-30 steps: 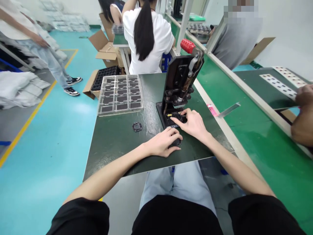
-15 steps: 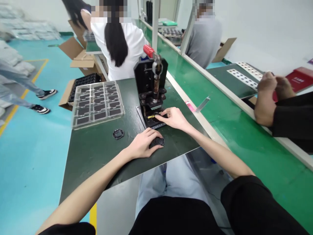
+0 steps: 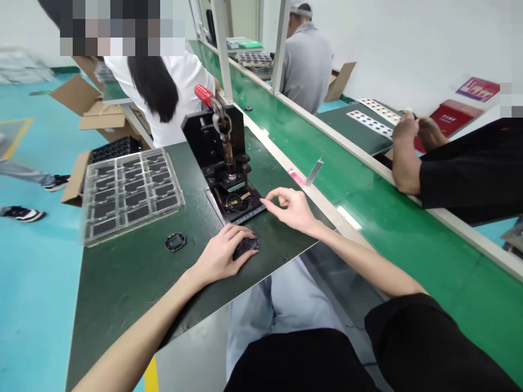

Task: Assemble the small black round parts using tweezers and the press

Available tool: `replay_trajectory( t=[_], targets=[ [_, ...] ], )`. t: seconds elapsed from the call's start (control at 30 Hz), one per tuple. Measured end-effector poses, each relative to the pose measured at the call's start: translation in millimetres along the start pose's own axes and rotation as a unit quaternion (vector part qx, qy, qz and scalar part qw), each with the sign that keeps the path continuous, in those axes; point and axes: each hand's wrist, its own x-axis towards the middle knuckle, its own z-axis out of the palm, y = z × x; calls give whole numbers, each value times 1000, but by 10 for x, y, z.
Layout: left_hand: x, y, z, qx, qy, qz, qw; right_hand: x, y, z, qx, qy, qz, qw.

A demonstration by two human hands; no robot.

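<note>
Black disc (image 3: 252,243) being held flat on worktop (image 3: 122,296), face being turned upward, by left hand (image 3: 224,255), thumb and fingers being clamped around rim. Thumb and forefinger of right hand (image 3: 292,211) being curled close beside press (image 3: 213,142); contact between tips cannot be told. Press being stood upright, red handle (image 3: 204,95) being angled up and leftward. Round part (image 3: 234,202) being held in press base.

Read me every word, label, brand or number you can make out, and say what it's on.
No text is legible.
Red panel by the far wall: pale marks, too blurred to read.
Red and purple sign above it: large pale characters, too blurred to read.
Front edge of the press base: small light marks, too small to read.
</note>
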Motion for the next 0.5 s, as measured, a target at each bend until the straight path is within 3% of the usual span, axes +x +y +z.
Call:
replay_trajectory(
  t=[0.1, 0.2, 0.33, 0.5],
  targets=[
    [-4, 20, 10, 2, 6, -11, 1000, -158, 182, -205, 6, 14, 45, 999],
    [-8, 56, 9, -3, 5, -17, 1000, -235, 228, -199, -16, 8, 45, 999],
    [-20, 75, 17, -13, -10, -33, 999, -109, 56, 124, -76, -23, -53, 995],
    [-41, 56, 34, -14, -33, -43, 998, 298, -135, 617, -137, -76, -31, 987]
  ],
)
